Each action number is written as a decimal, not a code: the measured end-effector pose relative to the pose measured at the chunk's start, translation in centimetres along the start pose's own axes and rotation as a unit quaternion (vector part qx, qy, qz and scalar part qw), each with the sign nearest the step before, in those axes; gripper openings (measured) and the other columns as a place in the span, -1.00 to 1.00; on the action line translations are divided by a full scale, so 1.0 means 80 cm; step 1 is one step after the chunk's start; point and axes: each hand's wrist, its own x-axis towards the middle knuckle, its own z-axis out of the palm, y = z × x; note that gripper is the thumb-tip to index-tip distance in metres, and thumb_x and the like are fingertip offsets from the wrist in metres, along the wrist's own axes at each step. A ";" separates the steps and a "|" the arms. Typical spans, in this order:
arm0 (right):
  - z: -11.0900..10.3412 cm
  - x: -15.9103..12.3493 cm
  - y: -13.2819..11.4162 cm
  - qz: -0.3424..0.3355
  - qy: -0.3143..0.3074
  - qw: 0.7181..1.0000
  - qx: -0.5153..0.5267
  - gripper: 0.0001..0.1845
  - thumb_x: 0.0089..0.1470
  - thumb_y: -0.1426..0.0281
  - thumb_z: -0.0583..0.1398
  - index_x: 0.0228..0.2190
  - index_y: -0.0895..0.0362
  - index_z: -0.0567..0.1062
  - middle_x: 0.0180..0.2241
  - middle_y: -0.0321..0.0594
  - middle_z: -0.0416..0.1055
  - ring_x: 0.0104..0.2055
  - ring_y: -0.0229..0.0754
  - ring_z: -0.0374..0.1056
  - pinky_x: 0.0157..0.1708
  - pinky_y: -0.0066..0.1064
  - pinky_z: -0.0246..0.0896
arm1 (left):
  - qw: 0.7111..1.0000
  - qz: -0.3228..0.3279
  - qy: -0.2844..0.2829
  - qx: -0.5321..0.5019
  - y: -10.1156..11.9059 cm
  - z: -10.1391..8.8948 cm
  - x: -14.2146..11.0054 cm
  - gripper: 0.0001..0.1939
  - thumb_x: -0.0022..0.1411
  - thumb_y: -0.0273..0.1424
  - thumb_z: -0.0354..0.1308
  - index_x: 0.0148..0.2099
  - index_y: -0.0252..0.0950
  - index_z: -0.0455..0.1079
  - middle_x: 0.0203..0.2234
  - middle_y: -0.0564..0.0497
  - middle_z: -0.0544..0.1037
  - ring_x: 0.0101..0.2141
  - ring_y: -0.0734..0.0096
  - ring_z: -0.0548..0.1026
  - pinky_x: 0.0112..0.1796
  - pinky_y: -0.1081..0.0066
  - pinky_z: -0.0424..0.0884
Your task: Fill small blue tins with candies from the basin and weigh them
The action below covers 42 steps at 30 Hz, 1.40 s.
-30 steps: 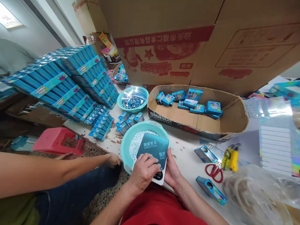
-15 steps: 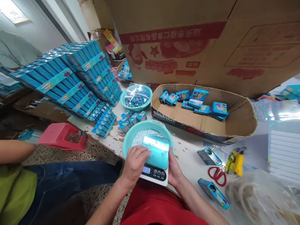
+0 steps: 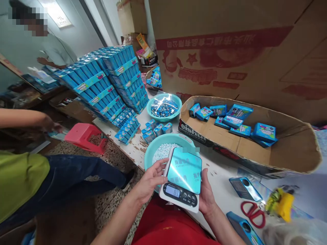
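A white digital kitchen scale (image 3: 184,170) with a shiny blue-green plate is held between both hands, tilted toward me. My left hand (image 3: 150,180) grips its left edge, thumb at the front. My right hand (image 3: 207,194) supports the right edge, its fingers partly hidden under the scale. The small display is lit. No object rests on the plate. Behind and partly below the scale stands a turquoise basin (image 3: 150,148) of small white pellets (image 3: 167,151). Several small blue tins (image 3: 155,130) stand just beyond it.
A cut-down cardboard box (image 3: 245,146) holds blue tins. Another basin (image 3: 166,117) contains shiny pieces. Stacked blue packs (image 3: 102,81) rise at left. Red-handled scissors (image 3: 252,212) and two open tins (image 3: 245,189) lie at right. Co-worker (image 3: 22,180) and red stool (image 3: 81,134) are left.
My left hand has moved off the plate onto the scale's left edge. The scale is shifted right in view, and its display digits differ. My view has turned left.
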 end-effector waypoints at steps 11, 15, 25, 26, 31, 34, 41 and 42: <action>-0.003 0.001 -0.001 0.007 0.017 1.000 -0.002 -0.19 -0.11 -0.25 0.06 -0.13 0.15 0.49 -0.05 0.00 0.43 0.12 0.10 0.20 0.17 0.05 -0.12 | 0.999 -0.010 0.045 0.023 -0.004 0.000 0.004 -0.33 -0.10 -0.45 0.27 0.12 -0.22 0.23 -0.13 -0.05 0.40 -0.18 0.38 0.38 -0.18 0.42 0.27; -0.007 -0.001 -0.002 -0.006 0.017 1.000 -0.020 -0.20 -0.18 -0.25 0.12 -0.18 0.16 0.52 -0.07 0.00 0.44 0.13 0.10 0.20 0.16 0.05 -0.10 | 0.996 -0.013 0.069 0.055 -0.007 0.006 0.005 -0.30 -0.12 -0.42 0.24 0.13 -0.22 0.20 -0.14 -0.05 0.37 -0.20 0.39 0.37 -0.18 0.42 0.26; -0.021 -0.006 -0.001 -0.094 0.026 0.994 -0.051 -0.27 -0.45 -0.19 0.31 -0.33 0.09 0.59 -0.21 -0.03 0.52 0.04 0.16 0.30 0.14 0.08 -0.05 | 0.953 0.096 0.083 0.276 0.003 0.019 -0.006 -0.39 0.10 -0.30 0.15 0.20 -0.16 0.10 0.08 -0.09 0.28 0.04 0.25 0.28 0.02 0.24 0.21; -0.021 -0.007 -0.001 -0.098 0.029 0.993 -0.051 -0.28 -0.48 -0.18 0.32 -0.34 0.08 0.59 -0.23 -0.04 0.53 0.02 0.16 0.31 0.13 0.09 -0.04 | 0.938 0.123 0.098 0.310 0.008 0.020 -0.005 -0.45 0.14 -0.28 0.13 0.18 -0.14 0.14 0.08 -0.07 0.28 0.06 0.25 0.26 0.05 0.22 0.19; -0.025 -0.005 0.003 -0.103 0.053 0.991 -0.068 -0.30 -0.51 -0.17 0.34 -0.36 0.06 0.59 -0.28 -0.08 0.54 -0.01 0.15 0.34 0.12 0.09 0.00 | 0.870 0.222 0.131 0.421 0.023 0.029 0.012 -0.58 0.22 -0.29 0.07 0.14 -0.13 0.23 0.03 -0.04 0.34 0.03 0.29 0.32 0.04 0.23 0.26; -0.044 -0.003 0.012 -0.142 0.062 0.985 -0.076 -0.35 -0.45 -0.17 0.33 -0.39 0.05 0.59 -0.24 -0.10 0.53 -0.01 0.15 0.34 0.12 0.08 0.01 | 0.813 0.293 0.166 0.475 0.017 0.037 0.019 -0.61 0.22 -0.35 0.09 0.11 -0.15 0.27 -0.01 -0.03 0.39 0.00 0.32 0.35 0.03 0.26 0.30; -0.087 0.001 0.037 -0.213 0.076 0.971 -0.074 -0.44 -0.31 -0.11 0.31 -0.29 -0.05 0.56 -0.23 -0.18 0.54 0.03 0.14 0.30 0.13 0.08 0.02 | 0.654 0.450 0.260 0.551 0.000 0.041 0.018 -0.64 0.19 -0.48 0.13 0.05 -0.19 0.32 -0.17 -0.04 0.47 -0.16 0.34 0.41 -0.11 0.30 0.37; -0.084 0.001 0.039 -0.223 0.070 0.970 -0.073 -0.45 -0.29 -0.09 0.30 -0.26 -0.06 0.56 -0.22 -0.18 0.53 0.06 0.13 0.27 0.14 0.08 0.01 | 0.640 0.460 0.259 0.559 0.000 0.041 0.017 -0.64 0.18 -0.50 0.14 0.04 -0.19 0.33 -0.18 -0.04 0.48 -0.17 0.35 0.42 -0.13 0.31 0.36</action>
